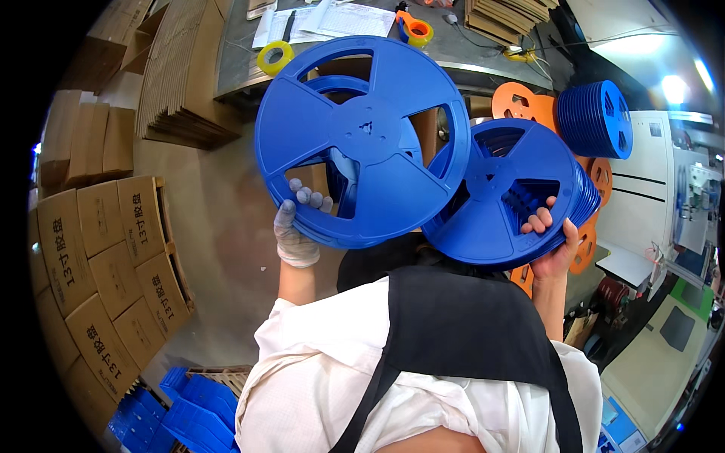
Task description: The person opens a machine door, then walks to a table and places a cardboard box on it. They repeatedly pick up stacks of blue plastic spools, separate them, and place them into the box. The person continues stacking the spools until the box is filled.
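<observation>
A large blue plastic reel (366, 136) is in front of me, with the edge of at least one more showing under its rim. My left hand (298, 230), in a pale glove, is closed on its lower left rim, fingers curled through a cut-out window. To the right, a stack of several blue reels (495, 181) leans at a tilt, partly covered by the first reel. My bare right hand (555, 245) grips that stack's right edge, with fingertips coming through a window of the top reel. More blue shows through the first reel's windows.
Beyond the reels is a workbench (468, 60) with papers (351, 19), yellow tape (275, 57) and an orange tape dispenser (414, 30). Another blue reel stack (596, 121) stands right, near orange reels (525, 106). Flattened cartons (181, 75) and packed boxes (106, 279) line the left.
</observation>
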The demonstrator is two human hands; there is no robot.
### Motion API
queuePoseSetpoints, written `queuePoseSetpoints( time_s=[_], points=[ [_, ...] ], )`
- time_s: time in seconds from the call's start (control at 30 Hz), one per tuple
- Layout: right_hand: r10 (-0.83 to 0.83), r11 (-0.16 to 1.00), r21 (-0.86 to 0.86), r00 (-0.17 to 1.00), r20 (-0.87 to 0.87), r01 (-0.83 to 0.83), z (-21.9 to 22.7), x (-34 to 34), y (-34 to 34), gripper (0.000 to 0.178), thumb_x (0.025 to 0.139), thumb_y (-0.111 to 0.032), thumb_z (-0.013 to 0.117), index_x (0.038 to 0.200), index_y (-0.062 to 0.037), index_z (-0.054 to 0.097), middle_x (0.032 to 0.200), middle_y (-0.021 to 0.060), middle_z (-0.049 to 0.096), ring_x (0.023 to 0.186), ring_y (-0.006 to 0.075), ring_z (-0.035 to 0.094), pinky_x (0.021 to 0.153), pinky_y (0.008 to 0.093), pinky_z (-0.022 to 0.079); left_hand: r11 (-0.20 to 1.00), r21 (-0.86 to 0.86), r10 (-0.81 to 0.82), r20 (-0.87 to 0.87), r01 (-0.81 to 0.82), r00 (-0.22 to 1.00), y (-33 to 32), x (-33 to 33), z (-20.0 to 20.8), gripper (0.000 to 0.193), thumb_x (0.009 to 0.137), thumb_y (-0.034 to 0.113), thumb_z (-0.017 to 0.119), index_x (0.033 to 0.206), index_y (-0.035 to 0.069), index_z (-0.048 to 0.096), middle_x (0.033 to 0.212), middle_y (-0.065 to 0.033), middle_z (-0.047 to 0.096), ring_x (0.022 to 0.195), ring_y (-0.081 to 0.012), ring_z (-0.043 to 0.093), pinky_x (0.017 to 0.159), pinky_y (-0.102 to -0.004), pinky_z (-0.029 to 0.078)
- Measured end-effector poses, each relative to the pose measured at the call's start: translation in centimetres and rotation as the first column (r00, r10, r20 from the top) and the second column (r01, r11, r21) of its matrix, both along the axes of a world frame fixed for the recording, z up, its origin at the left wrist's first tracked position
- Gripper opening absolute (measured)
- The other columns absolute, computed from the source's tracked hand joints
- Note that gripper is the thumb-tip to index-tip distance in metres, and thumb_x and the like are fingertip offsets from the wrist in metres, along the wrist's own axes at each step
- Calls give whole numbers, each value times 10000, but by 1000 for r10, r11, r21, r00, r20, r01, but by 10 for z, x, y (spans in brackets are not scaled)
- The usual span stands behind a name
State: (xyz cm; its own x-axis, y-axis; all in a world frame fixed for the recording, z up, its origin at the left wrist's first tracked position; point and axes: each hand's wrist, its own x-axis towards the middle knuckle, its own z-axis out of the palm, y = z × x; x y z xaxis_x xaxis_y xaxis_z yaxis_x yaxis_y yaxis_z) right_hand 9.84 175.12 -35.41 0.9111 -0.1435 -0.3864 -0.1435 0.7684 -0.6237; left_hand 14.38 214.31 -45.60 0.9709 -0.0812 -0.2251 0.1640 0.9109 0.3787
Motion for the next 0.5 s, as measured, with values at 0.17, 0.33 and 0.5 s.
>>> queuePoseSetpoints(
  time_s=[0.17,0.33,0.5],
  points=[
    [76,977,174,964,256,-123,-6,-13,-16,467,812,-301,641,1151,-49,443,698,-4,455,602,113,453,652,302,394,982,24,-189,81,188,979,-12,17,15,347,790,215,763,995,106,504,696,22,483,600,-100,448,590,-293,429],
    [80,945,245,876,475,-219,-7,-20,-27,412,832,-305,684,1071,-74,439,599,-26,498,493,95,508,544,270,405,505,790,-128,-330,348,935,-57,11,16,238,756,12,700,871,75,501,677,5,497,582,-105,531,571,-253,463],
    [132,919,247,830,541,-307,7,-17,-28,391,850,-309,664,1058,-71,434,599,-23,512,480,92,513,532,256,410,488,871,-183,165,-57,969,-75,-25,-21,336,752,-105,660,1038,17,533,978,-95,629,944,-178,615,819,-285,501]
  ],
)
